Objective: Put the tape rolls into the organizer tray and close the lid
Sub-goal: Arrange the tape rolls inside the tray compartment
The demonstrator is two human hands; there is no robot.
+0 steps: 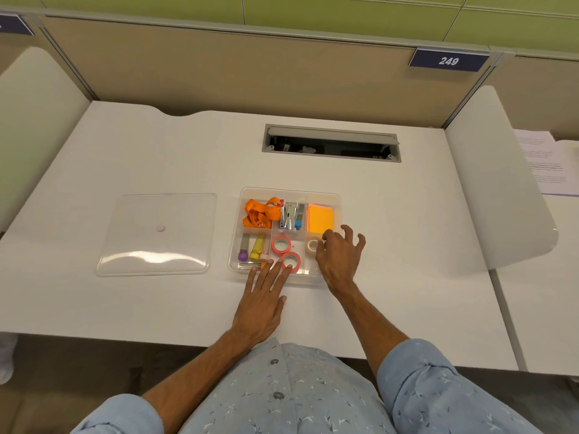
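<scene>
Tape rolls point(290, 261) flat, holes up, in tray point(336, 198) — hands point(340, 256) open, empty.

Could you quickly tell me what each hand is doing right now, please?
Left hand: open and flat, fingertips touching a pink tape roll.
Right hand: open, fingers spread, thumb beside the beige tape roll, holding nothing.

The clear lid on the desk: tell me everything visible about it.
The clear lid looks like thin transparent plastic, roughly square with rounded corners and a raised rim. A small pink round spot sits near its middle; whether it is a knob or a sticker cannot be told. It lies flat on the white desk, left of the organizer tray and apart from it. Light glares along its near edge. Neither hand touches it.
</scene>
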